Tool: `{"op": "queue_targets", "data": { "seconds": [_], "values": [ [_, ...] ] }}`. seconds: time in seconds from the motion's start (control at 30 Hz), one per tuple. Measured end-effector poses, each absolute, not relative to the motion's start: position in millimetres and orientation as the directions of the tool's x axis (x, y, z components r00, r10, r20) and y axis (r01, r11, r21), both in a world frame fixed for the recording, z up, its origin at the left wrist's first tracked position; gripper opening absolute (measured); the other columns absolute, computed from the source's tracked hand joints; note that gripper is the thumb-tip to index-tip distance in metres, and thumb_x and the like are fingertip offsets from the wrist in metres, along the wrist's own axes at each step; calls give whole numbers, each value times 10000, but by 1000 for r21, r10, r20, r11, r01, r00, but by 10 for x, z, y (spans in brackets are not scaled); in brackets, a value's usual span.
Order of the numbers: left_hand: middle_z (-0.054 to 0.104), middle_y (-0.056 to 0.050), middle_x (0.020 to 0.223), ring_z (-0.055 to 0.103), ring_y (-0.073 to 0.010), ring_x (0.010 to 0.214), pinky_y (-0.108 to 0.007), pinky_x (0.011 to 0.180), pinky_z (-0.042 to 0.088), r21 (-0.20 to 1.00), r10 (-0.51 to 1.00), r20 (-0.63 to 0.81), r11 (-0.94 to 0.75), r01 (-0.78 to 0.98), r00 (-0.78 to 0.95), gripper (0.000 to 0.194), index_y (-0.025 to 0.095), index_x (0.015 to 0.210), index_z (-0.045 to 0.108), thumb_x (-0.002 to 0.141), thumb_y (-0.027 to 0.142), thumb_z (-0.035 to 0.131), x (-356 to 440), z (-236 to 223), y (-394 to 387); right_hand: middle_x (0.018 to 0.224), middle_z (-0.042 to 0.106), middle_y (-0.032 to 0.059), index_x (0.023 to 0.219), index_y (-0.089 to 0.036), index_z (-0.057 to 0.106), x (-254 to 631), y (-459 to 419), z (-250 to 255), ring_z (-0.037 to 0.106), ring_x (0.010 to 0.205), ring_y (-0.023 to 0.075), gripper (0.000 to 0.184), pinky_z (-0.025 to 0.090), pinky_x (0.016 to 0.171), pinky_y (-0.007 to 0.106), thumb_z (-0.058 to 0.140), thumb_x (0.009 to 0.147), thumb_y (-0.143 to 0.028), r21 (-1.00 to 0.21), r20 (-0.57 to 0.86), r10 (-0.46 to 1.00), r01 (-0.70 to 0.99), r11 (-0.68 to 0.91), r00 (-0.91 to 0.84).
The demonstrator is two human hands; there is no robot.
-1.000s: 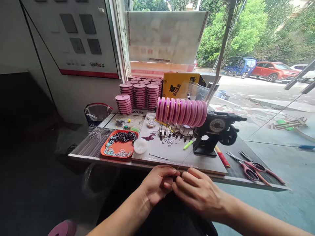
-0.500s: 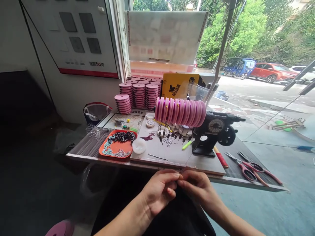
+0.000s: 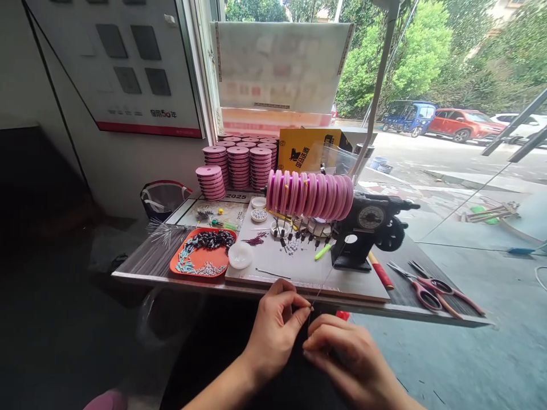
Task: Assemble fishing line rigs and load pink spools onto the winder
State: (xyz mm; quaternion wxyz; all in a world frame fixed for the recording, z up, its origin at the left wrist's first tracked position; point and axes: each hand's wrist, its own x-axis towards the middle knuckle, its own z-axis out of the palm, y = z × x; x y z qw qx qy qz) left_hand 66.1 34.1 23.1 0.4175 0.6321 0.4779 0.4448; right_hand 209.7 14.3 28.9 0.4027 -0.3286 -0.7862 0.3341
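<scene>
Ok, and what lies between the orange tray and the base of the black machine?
In the head view, across the pale board: a white dish, dark red pieces, a thin rod, loose white beads, small black pieces and a lime-green pen.

Pale wall [image 3: 115, 156] at 9–10 o'clock, dim. White panel [image 3: 145, 94] at 10, grey squares, red lower edge. Window frame [image 3: 205, 68] at 11. Translucent board [image 3: 282, 65] at 12. Daylight from 12–3. Trees [image 3: 419, 54], red car [image 3: 468, 125] outside, 2. Wood-grain table [image 3: 143, 255] centre. Blue-green floor [image 3: 504, 353] at 4, darker at 8.
</scene>
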Motion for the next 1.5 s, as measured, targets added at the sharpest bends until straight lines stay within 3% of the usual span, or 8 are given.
{"op": "queue_targets", "data": {
  "seconds": [0.27,0.6,0.77,0.83,0.93,1.1,1.33,1.5],
  "values": [
    [459,-8,690,460,-122,625,-205,529,364,914,968,223,-249,320,117,141,154,645,610,761,216,558,692,251,308,618,551,14,660,-164,572,2116,313,590,482,552,117,210,386,526,208,480,847,-192,-756,371,785,330,566,-496],
    [607,-124,871,598,-182,748,-257,691,469,317,656,729,-577,752,196,174,133,769,616,773,42,468,660,66,339,506,530,-28,580,-122,591,1775,1261,841,381,436,67,73,290,408,170,597,624,-180,-939,-155,740,329,95,-655],
    [650,-80,795,598,-177,746,-257,686,460,745,863,496,-480,463,97,173,169,766,650,754,81,501,672,145,334,604,569,-10,681,-131,604,1908,1022,812,436,489,87,55,338,452,185,590,692,-183,-915,-91,775,360,183,-625],
    [629,-47,702,550,-123,640,-193,554,424,995,996,89,-90,46,11,108,158,630,634,694,98,570,683,184,368,675,580,-5,812,-154,598,2070,824,747,454,522,97,63,360,502,203,561,770,-182,-805,147,825,418,421,-546],
    [590,-12,606,361,-25,432,-125,368,245,747,865,-454,500,-438,213,50,119,565,604,600,87,621,684,219,440,657,567,24,806,-155,582,2280,568,553,469,536,126,205,344,526,246,397,889,-128,-280,541,552,483,830,-634],
    [483,20,536,352,-11,425,-97,355,193,604,768,-541,639,-477,343,51,98,552,570,556,81,617,686,240,476,643,558,50,819,-98,596,2304,428,268,446,521,148,291,297,517,299,320,880,-33,216,582,217,407,888,-783],
    [471,6,633,407,-63,524,-158,451,314,993,993,-112,113,-44,29,81,127,576,591,653,118,614,700,226,379,645,568,35,709,-152,562,2121,453,486,471,588,143,327,371,551,252,316,925,-153,-423,492,488,293,858,-721],
    [518,-59,805,523,-121,628,-222,576,434,557,785,616,-487,672,59,166,150,750,610,795,102,457,646,95,350,605,540,-11,678,-141,574,1885,916,794,476,572,116,143,379,553,211,580,756,-261,-943,128,796,175,281,-591]
  ]
}}
